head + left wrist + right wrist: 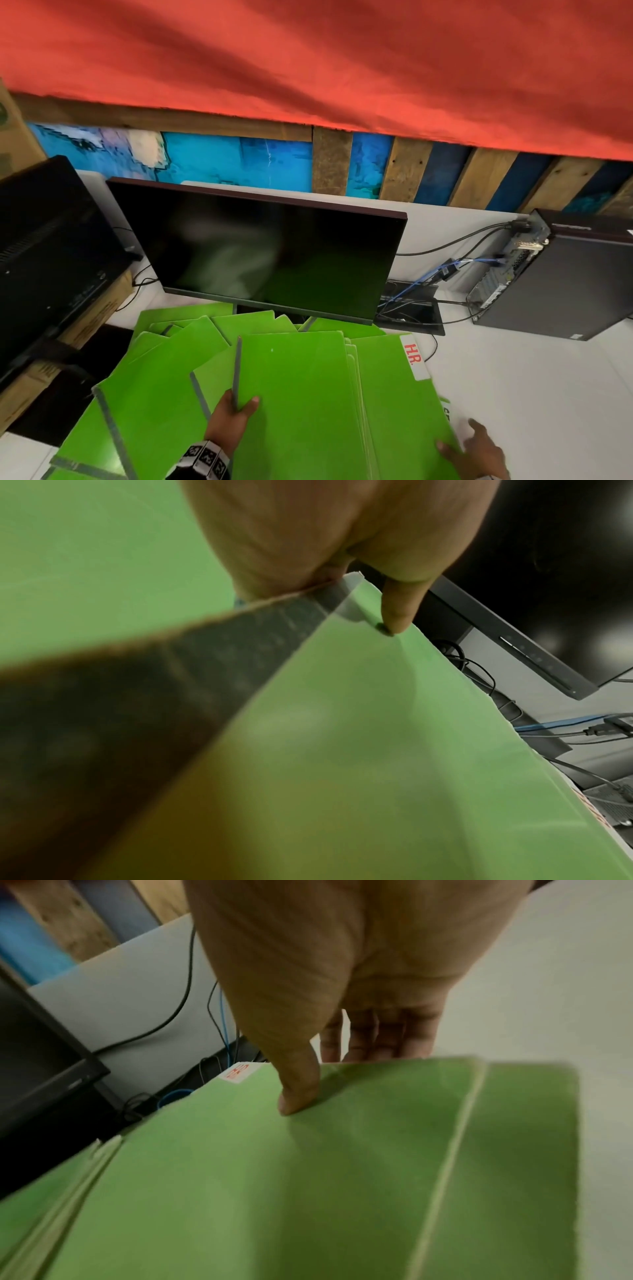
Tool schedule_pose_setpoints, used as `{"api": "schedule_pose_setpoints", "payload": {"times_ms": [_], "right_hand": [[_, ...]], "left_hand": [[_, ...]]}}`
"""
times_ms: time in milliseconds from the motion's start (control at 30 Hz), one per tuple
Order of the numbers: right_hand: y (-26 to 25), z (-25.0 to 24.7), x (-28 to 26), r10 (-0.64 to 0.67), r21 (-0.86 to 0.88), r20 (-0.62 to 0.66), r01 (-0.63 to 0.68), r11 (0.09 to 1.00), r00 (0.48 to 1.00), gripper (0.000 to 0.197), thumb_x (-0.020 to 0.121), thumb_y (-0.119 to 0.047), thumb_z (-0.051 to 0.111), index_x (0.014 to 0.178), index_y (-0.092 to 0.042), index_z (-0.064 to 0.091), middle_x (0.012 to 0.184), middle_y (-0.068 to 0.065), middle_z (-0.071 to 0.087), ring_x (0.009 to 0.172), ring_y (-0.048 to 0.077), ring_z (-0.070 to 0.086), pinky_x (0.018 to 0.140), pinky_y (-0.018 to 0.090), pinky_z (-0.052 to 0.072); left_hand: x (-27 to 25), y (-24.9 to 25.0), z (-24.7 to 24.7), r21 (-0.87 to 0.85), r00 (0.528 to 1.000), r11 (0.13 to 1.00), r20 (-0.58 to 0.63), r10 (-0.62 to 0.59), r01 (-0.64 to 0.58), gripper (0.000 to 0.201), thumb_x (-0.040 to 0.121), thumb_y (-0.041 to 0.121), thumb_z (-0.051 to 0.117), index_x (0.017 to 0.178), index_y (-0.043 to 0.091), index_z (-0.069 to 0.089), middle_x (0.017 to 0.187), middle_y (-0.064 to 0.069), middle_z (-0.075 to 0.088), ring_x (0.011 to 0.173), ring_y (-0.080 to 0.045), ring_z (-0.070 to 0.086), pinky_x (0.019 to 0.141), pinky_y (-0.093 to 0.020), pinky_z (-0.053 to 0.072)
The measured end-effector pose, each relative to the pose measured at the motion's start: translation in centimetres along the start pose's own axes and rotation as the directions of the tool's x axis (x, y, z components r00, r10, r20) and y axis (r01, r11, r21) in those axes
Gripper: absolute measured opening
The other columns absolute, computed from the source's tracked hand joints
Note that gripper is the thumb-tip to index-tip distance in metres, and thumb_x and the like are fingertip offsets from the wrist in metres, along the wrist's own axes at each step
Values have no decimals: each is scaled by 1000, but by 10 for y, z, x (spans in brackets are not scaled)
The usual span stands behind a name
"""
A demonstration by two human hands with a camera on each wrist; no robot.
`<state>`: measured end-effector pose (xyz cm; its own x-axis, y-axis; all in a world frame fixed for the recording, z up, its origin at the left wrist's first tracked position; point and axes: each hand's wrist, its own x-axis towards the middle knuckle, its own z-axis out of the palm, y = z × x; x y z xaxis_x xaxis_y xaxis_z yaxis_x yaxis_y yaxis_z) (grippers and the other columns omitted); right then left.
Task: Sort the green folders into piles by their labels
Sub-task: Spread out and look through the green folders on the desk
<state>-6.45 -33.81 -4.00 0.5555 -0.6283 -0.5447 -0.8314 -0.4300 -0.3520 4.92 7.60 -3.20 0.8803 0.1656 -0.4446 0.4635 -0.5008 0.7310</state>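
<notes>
Several green folders point(164, 387) lie fanned over the white desk in front of the monitor. My left hand point(239, 409) grips the grey spine point(237, 370) of the top folder point(298, 394), thumb on its green face. The left wrist view shows that thumb point(397, 612) pressing beside the spine point(246, 653). To the right lies a folder with a red "H.R." label point(412, 358). My right hand point(459, 438) pinches this folder's right edge. Its thumb point(298, 1093) is on top of the folder point(240, 1177), and the fingers point(377, 1037) reach under the edge. The label point(238, 1072) shows beyond it.
A dark monitor point(267, 253) stands right behind the folders, a second screen point(44, 246) on cardboard boxes at the left. A desktop computer point(561, 277) with cables point(445, 270) sits at the right. Bare white desk point(548, 394) lies right of the folders.
</notes>
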Motion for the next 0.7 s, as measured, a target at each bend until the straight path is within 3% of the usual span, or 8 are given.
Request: {"api": "schedule_pose_setpoints", "payload": {"times_ms": [67, 167, 233, 333, 400, 500, 600, 700], "right_hand": [[2, 1, 0, -4, 52, 64, 1, 999, 998, 77, 66, -32, 82, 131, -12, 48, 118, 14, 65, 115, 26, 59, 96, 32, 42], [2, 4, 1, 13, 71, 51, -17, 997, 999, 50, 69, -24, 81, 110, -9, 56, 114, 17, 66, 111, 29, 60, 91, 31, 42], [-3, 6, -1, 15, 115, 27, -18, 993, 1000, 52, 68, -26, 82, 105, -10, 49, 114, 20, 64, 110, 33, 60, 90, 34, 43], [-10, 8, -6, 9, 153, -4, -8, 988, 1000, 68, 68, -26, 81, 122, -9, 43, 117, 23, 62, 111, 37, 59, 92, 38, 44], [-13, 6, -10, -11, 123, -38, 16, 992, 999, 70, 68, -25, 80, 127, -9, 45, 118, 24, 61, 114, 36, 57, 95, 38, 43], [-14, 2, -9, -50, 85, -83, 57, 995, 995, 70, 63, -27, 84, 123, -9, 55, 115, 22, 58, 114, 33, 55, 98, 36, 41], [-18, -9, -8, -114, 76, -66, 119, 990, 991, 54, 69, -31, 80, 117, -17, 60, 112, 15, 67, 112, 30, 60, 95, 33, 44], [-24, -28, -4, -243, 159, -99, 257, 953, 965, 29, 73, -20, 77, 98, -26, 63, 98, 12, 72, 99, 30, 66, 88, 36, 49]], "left_hand": [[2, -1, 2, -14, 999, 999, -9, -35, 34, 40, 82, 29, 70, 107, 3, 52, 105, -14, 59, 109, -34, 56, 92, -39, 40], [-1, 1, 4, -42, 998, 997, -7, -66, 65, 42, 83, 23, 69, 116, 5, 49, 117, -15, 55, 117, -35, 51, 97, -39, 38], [-2, 2, 4, -76, 998, 996, -2, -56, 56, 33, 82, 18, 69, 105, 11, 46, 108, -13, 56, 111, -35, 53, 91, -39, 39], [-5, 5, 2, -159, 999, 987, 0, -38, 37, 30, 82, 12, 69, 100, 12, 46, 101, -8, 53, 102, -28, 51, 82, -31, 33], [-6, 7, 0, -216, 1000, 976, 4, -24, 25, 26, 82, 10, 69, 96, 15, 48, 98, -4, 52, 98, -21, 44, 82, -29, 30], [-9, 7, 0, -265, 1000, 964, -13, -4, 1, 15, 82, 13, 69, 81, 17, 54, 80, 0, 53, 93, -19, 43, 71, -32, 33], [-15, 4, 3, -223, 998, 974, -57, 18, -30, 21, 84, 18, 68, 99, 7, 57, 95, -12, 61, 95, -25, 52, 79, -33, 36], [-20, -1, 1, -210, 995, 976, -93, 35, -54, 30, 86, 21, 65, 107, 3, 54, 101, -15, 61, 100, -27, 53, 84, -36, 38]]}}
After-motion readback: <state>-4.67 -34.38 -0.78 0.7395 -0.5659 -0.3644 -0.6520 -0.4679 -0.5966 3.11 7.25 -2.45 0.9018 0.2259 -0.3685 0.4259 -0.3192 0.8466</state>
